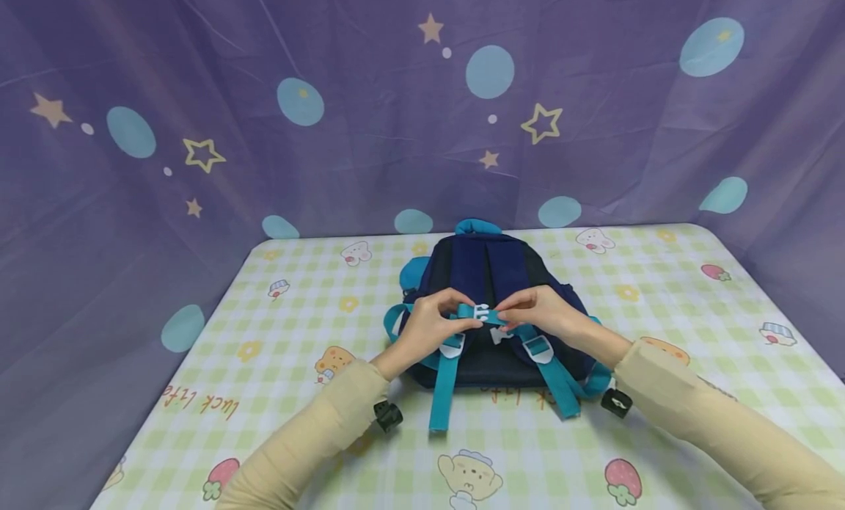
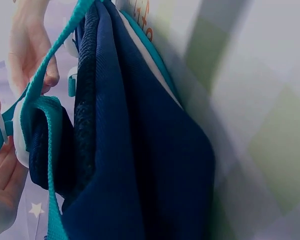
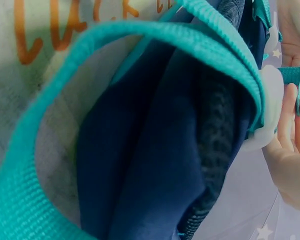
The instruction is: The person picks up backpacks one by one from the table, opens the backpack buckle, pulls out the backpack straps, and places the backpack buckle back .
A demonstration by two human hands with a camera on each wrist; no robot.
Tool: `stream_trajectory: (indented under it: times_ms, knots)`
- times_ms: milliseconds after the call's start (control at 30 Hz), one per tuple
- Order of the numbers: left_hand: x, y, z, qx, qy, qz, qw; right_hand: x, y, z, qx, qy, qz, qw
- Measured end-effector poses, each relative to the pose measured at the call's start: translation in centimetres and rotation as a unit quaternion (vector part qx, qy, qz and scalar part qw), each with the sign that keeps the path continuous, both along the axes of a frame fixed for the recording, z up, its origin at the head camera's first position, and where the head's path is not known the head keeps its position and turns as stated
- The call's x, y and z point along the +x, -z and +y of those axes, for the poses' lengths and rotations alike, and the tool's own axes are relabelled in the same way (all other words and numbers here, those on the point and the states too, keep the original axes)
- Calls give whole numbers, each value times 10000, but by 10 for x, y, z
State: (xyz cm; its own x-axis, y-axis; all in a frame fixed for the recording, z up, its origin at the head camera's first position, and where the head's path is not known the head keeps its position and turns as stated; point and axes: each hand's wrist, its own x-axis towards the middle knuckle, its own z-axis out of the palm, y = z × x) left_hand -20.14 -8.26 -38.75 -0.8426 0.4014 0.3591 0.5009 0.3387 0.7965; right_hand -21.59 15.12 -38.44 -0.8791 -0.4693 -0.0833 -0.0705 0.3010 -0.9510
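Observation:
A dark blue backpack (image 1: 488,275) lies on the table with its shoulder straps facing up. My left hand (image 1: 432,319) pinches a teal strap between thumb and fingers, just left of a white plastic buckle (image 1: 481,312). On the buckle's other side, my right hand (image 1: 538,310) pinches the teal webbing. Whether the buckle's halves are fully joined cannot be told. Below it sits another white buckle piece (image 1: 499,335). White strap adjusters (image 1: 540,350) sit on the shoulder straps. In the left wrist view, the left hand (image 2: 5,185) is partly cut off; the right wrist view shows the right hand (image 3: 295,165) beside an adjuster.
Loose teal strap ends (image 1: 444,400) hang over the backpack's near edge onto the checked tablecloth (image 1: 297,304). A teal webbing loop (image 3: 110,32) arches beside the pack. Small black devices (image 1: 388,416) are by both wrists. A purple patterned curtain (image 1: 370,165) stands behind the table.

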Motion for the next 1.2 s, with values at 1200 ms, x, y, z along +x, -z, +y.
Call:
stream_trajectory:
  times_ms: [1200]
  knots:
    - [2, 2, -1, 126, 4, -117, 9999, -1, 0, -4, -296, -32, -131, 9995]
